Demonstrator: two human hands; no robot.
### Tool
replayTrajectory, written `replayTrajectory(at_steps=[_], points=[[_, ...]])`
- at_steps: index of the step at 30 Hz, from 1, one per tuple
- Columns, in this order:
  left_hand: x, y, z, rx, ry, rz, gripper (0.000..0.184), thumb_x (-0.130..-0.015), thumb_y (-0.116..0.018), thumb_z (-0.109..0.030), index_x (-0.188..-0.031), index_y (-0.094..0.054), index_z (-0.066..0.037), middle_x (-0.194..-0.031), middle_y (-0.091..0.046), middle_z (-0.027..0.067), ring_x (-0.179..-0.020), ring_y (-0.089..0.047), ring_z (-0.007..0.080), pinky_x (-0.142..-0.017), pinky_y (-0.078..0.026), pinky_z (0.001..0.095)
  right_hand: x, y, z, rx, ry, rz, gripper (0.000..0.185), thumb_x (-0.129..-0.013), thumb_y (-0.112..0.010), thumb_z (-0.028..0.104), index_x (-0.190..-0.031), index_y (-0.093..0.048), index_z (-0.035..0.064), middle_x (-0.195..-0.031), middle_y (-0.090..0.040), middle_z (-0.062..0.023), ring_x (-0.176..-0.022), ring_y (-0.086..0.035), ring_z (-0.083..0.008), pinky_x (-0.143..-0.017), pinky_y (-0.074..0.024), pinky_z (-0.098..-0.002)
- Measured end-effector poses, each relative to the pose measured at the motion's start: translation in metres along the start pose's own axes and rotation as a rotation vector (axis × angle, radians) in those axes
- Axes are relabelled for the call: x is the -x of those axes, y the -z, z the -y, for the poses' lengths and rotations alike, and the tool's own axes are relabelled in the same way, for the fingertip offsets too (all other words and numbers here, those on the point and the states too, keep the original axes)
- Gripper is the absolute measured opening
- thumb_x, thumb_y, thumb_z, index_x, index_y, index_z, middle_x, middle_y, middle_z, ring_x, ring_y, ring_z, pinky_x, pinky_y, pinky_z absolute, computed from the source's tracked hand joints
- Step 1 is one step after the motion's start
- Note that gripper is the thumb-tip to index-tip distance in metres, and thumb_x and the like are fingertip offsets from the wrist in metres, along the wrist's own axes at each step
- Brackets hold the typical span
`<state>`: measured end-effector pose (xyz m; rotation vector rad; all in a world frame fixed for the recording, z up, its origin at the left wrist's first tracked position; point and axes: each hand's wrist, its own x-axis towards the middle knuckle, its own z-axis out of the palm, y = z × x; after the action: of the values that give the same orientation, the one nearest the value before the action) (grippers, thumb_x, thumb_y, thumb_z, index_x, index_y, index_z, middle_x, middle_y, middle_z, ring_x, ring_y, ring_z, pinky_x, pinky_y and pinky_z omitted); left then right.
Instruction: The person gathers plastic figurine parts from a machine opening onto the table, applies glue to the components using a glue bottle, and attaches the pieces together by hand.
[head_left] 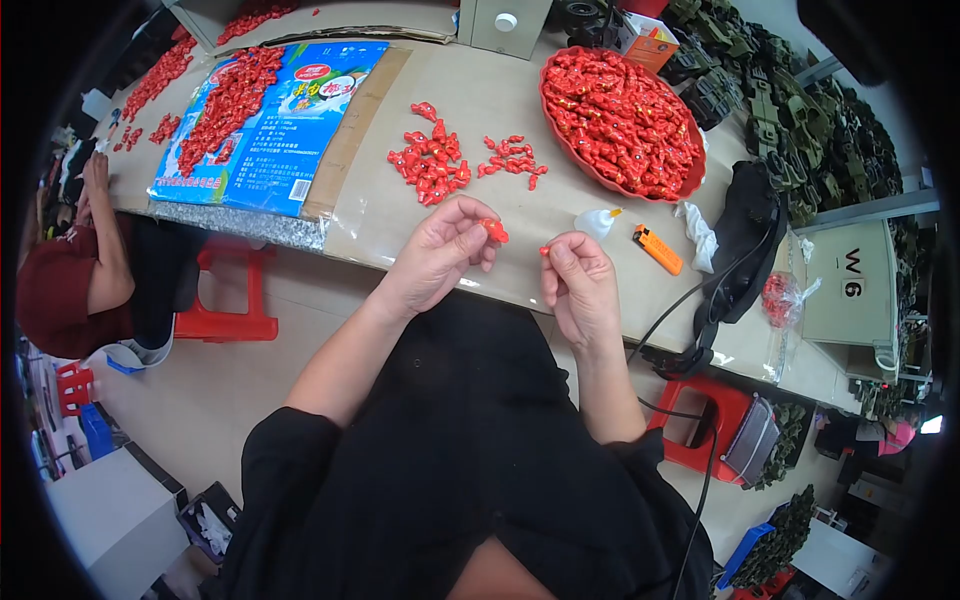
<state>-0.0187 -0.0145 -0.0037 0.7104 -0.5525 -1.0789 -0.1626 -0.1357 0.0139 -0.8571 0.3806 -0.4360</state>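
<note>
My left hand [432, 258] pinches a small glossy red plastic figure [494, 231] between thumb and fingers, above the table's front edge. A short gap to the right, my right hand [582, 290] is closed on a tiny red piece [545, 251] at its fingertips; its exact shape is too small to tell. Beyond my hands lie a loose pile of red figures [432, 168] and a smaller group of little red parts [512, 158]. Close behind my right hand is a white squeeze bottle [594, 222] with a yellow tip.
A red basket [692, 188] heaped with red figures stands at the back right. Nearby are an orange, black-ended tool [657, 250], crumpled white tissue [697, 238] and a black bag with a cable [742, 250]. Figures cover a blue printed sheet [330, 110]. Another person [80, 270] sits left.
</note>
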Motion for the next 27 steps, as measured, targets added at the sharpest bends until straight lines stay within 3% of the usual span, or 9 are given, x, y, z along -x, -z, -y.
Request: replayTrajectory(at_steps=[8,11,14,20,27], points=[[-0.002,-0.012,0.002,-0.179,-0.004,-0.031,0.016,-0.085,-0.054,-0.011,-0.098,-0.050,-0.003,-0.085,-0.055,0.0045,-0.074,-0.052,0.0109,-0.066,-0.042,0.0249,-0.002,0.001,-0.003,-0.146,-0.027,-0.058,0.010,-0.085,-0.055,0.013,-0.082,-0.053,0.0040,-0.071,-0.056,-0.0040,-0.051,-0.050,-0.0076,-0.043,-0.0400,-0.0189],[-0.003,-0.020,0.004,-0.217,0.000,-0.035,0.016,-0.085,-0.054,-0.010,-0.098,-0.050,-0.002,-0.085,-0.055,0.0047,-0.074,-0.052,0.0103,-0.067,-0.043,0.0246,-0.001,-0.004,-0.007,-0.148,0.044,-0.097,0.010,-0.085,-0.055,0.013,-0.081,-0.053,0.0047,-0.069,-0.054,-0.0027,-0.050,-0.048,-0.0073,-0.042,-0.0384,-0.0188],[-0.002,-0.023,0.010,-0.247,-0.006,-0.035,0.016,-0.085,-0.054,-0.009,-0.099,-0.051,-0.001,-0.085,-0.055,0.0051,-0.074,-0.052,0.0100,-0.068,-0.044,0.0242,0.003,-0.006,-0.012,-0.095,0.164,-0.083,0.011,-0.087,-0.053,0.013,-0.080,-0.051,0.0043,-0.078,-0.052,-0.0038,-0.050,-0.042,-0.0058,-0.041,-0.0328,-0.0177],[0.001,-0.021,0.013,-0.255,-0.008,-0.012,0.015,-0.085,-0.053,-0.006,-0.099,-0.051,-0.001,-0.084,-0.056,0.0055,-0.075,-0.053,0.0100,-0.069,-0.045,0.0237,0.006,-0.004,-0.023,0.130,0.403,-0.017,0.007,-0.084,-0.055,0.006,-0.081,-0.051,0.0027,-0.080,-0.048,-0.0037,-0.051,-0.041,-0.0058,-0.042,-0.0318,-0.0176],[0.002,-0.018,0.014,-0.258,0.001,-0.015,0.014,-0.085,-0.052,-0.004,-0.098,-0.051,0.000,-0.084,-0.056,0.0058,-0.076,-0.054,0.0101,-0.069,-0.045,0.0238,0.005,-0.004,-0.028,0.156,0.439,-0.038,0.007,-0.084,-0.055,0.006,-0.080,-0.051,0.0030,-0.079,-0.047,-0.0032,-0.051,-0.040,-0.0058,-0.044,-0.0319,-0.0176]])
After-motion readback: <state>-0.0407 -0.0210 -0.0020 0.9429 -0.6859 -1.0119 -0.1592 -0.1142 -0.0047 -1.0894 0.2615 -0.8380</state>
